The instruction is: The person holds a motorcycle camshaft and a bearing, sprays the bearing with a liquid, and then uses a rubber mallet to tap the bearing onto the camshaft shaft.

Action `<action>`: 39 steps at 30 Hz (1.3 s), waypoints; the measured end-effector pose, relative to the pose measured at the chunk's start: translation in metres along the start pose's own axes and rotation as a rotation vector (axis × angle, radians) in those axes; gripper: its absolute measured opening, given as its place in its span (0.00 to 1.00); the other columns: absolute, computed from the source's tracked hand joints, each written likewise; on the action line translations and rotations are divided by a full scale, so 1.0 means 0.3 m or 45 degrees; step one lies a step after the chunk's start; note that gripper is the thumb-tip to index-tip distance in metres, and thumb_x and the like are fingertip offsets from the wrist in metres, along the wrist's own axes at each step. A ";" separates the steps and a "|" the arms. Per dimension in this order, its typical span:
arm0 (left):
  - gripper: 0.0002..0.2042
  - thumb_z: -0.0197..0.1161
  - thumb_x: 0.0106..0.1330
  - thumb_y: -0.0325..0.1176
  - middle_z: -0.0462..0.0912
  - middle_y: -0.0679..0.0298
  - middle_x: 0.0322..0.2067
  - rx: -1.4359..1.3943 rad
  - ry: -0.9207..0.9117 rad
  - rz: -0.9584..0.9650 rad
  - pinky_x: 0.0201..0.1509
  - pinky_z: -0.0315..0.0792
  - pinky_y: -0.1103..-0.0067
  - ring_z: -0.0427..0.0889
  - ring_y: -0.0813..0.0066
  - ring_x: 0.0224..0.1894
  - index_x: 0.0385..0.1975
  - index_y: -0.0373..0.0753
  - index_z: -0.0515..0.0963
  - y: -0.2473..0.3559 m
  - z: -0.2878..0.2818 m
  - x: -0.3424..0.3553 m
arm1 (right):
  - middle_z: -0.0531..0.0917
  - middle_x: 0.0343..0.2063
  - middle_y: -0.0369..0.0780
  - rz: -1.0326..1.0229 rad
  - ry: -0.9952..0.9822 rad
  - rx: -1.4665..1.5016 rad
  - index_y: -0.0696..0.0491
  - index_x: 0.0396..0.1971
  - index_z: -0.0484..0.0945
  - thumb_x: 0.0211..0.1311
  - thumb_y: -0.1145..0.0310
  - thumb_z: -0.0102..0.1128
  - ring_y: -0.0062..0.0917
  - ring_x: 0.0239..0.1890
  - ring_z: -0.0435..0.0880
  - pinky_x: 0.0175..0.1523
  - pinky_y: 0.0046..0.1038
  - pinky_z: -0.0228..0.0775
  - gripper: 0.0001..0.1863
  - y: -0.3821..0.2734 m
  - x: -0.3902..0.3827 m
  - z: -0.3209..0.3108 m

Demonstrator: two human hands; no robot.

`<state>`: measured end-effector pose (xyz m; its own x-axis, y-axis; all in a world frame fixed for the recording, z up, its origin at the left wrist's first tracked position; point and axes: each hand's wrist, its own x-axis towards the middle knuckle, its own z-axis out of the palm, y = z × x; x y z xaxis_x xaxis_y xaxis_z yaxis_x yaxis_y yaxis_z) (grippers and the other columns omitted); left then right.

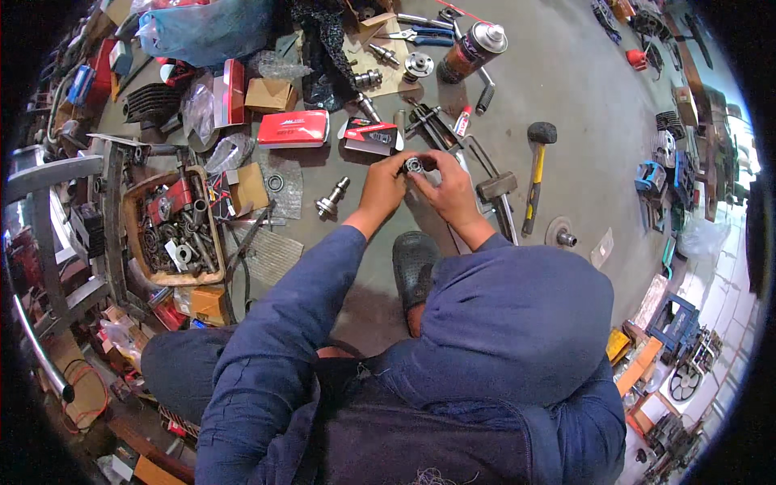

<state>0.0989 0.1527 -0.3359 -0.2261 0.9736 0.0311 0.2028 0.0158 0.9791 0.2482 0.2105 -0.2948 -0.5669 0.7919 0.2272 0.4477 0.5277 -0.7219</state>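
Note:
Both hands meet over the floor in front of me, around a small round metal part (414, 165) that looks like a bearing. My left hand (385, 186) has its fingers closed on the part's left side. From the right, my right hand (449, 191) pinches it between thumb and curled fingers. The part's lower side is hidden by the hands. A camshaft (332, 198) lies on the floor left of my left forearm. Just beyond the hands sits a black and red box (370, 137), with a red and white box (293, 129) beside it.
A hammer (537, 174) with a yellow handle and a metal puller (496, 187) lie to the right. A spray can (475, 53) stands at the back. On the left, a tray (132, 234) holds loose metal parts. My shoe (414, 267) is below the hands.

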 end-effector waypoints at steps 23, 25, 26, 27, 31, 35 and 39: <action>0.20 0.52 0.59 0.13 0.87 0.55 0.35 -0.207 -0.063 -0.271 0.36 0.80 0.76 0.89 0.72 0.36 0.50 0.37 0.80 -0.002 0.010 -0.002 | 0.84 0.43 0.52 1.031 0.215 -1.051 0.61 0.49 0.76 0.63 0.56 0.64 0.50 0.45 0.83 0.49 0.44 0.74 0.24 0.630 -0.225 -0.498; 0.20 0.52 0.59 0.14 0.87 0.56 0.33 -0.187 -0.043 -0.250 0.35 0.79 0.76 0.89 0.73 0.35 0.49 0.38 0.80 -0.003 0.004 -0.004 | 0.84 0.42 0.53 0.973 0.070 -0.929 0.60 0.49 0.77 0.64 0.57 0.62 0.50 0.44 0.83 0.48 0.44 0.74 0.22 0.602 -0.234 -0.510; 0.19 0.52 0.59 0.14 0.87 0.57 0.32 -0.154 -0.037 -0.226 0.35 0.79 0.77 0.89 0.73 0.33 0.49 0.38 0.80 -0.004 0.000 -0.008 | 0.85 0.42 0.53 0.926 -0.065 -0.796 0.59 0.48 0.77 0.65 0.58 0.61 0.51 0.43 0.84 0.47 0.44 0.75 0.21 0.589 -0.233 -0.510; 0.19 0.52 0.59 0.14 0.87 0.57 0.32 -0.153 -0.019 -0.227 0.35 0.79 0.77 0.89 0.73 0.33 0.49 0.38 0.80 -0.003 0.001 -0.010 | 0.85 0.42 0.53 0.909 -0.073 -0.795 0.59 0.48 0.77 0.65 0.58 0.61 0.51 0.43 0.84 0.47 0.44 0.75 0.21 0.577 -0.229 -0.511; 0.17 0.54 0.60 0.16 0.86 0.59 0.28 -0.116 -0.036 -0.235 0.33 0.78 0.75 0.88 0.71 0.30 0.46 0.40 0.81 0.005 -0.018 -0.009 | 0.84 0.34 0.49 0.860 0.359 -0.819 0.59 0.49 0.75 0.68 0.59 0.59 0.43 0.38 0.84 0.46 0.41 0.74 0.19 0.389 -0.149 -0.520; 0.18 0.58 0.59 0.17 0.87 0.54 0.36 -0.052 -0.086 -0.207 0.37 0.79 0.75 0.88 0.73 0.32 0.50 0.39 0.80 -0.010 -0.025 -0.010 | 0.83 0.33 0.51 0.914 0.299 0.040 0.57 0.51 0.73 0.70 0.60 0.57 0.45 0.35 0.84 0.41 0.40 0.75 0.18 -0.002 -0.092 -0.479; 0.19 0.59 0.59 0.18 0.86 0.49 0.39 -0.065 -0.068 -0.149 0.40 0.79 0.72 0.88 0.65 0.36 0.51 0.39 0.80 -0.032 -0.024 -0.014 | 0.82 0.30 0.49 0.090 0.025 -0.282 0.46 0.67 0.67 0.70 0.64 0.58 0.41 0.30 0.84 0.35 0.39 0.74 0.26 -0.109 -0.157 -0.331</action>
<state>0.0911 0.1468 -0.3441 -0.1942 0.9765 -0.0931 0.1287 0.1195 0.9845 0.3290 0.1867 -0.2170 -0.5161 0.8339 0.1956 0.6280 0.5237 -0.5756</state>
